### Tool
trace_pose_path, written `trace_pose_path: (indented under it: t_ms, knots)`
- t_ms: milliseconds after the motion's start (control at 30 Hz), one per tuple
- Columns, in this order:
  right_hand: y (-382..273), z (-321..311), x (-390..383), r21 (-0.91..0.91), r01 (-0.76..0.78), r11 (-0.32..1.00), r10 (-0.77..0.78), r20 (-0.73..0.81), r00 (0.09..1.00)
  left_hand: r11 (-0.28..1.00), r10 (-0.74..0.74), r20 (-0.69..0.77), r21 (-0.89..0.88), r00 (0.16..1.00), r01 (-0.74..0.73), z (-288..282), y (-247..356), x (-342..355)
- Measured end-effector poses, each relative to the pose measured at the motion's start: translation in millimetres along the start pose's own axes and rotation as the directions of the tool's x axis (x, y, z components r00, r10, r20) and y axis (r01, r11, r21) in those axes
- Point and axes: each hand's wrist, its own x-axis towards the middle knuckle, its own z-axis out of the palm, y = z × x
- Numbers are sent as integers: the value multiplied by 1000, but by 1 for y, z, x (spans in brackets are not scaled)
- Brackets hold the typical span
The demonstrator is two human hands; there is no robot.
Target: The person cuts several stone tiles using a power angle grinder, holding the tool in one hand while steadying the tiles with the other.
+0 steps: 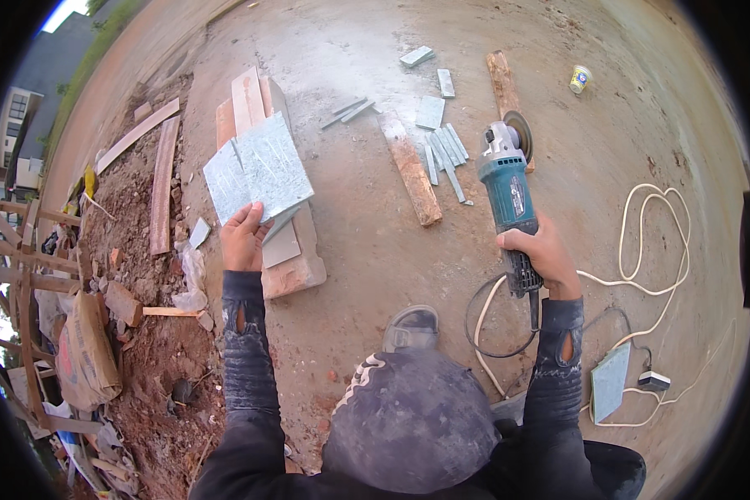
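Note:
My left hand (244,237) is closed on the near edge of a grey-green stone tile (275,167), thumb on top. A second tile (225,183) overlaps it on the left. Both rest on stacked reddish blocks (296,275). In my right hand (546,254) is a teal and black angle grinder (508,192), gripped round its rear body. Its cutting disc (519,136) points away from me, apart from the tiles, above a wooden strip (502,79). Whether the disc spins I cannot tell.
Cut stone strips (446,150) and a weathered plank (410,171) lie ahead. A cream cable (642,275) loops at right, near another tile (610,383) and a socket block (654,381). Far right stands a plastic cup (579,79). Rubble (142,275) and a paper sack (87,354) line the left.

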Motion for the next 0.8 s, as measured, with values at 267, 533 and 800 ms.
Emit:
trace_pose_path:
  t_ms: [267, 533, 800]
  knots:
    - [28, 0, 5, -10, 52, 999, -51, 63, 997, 979, -125, -196, 135, 973, 153, -158, -5, 105]
    - [35, 13, -16, -28, 76, 997, -77, -48, 996, 854, -123, -285, 458, 951, 248, -139, -8, 101]
    - [30, 18, -6, -56, 80, 995, -86, -109, 990, 726, -149, -279, 620, 949, 297, -169, 1, 133]
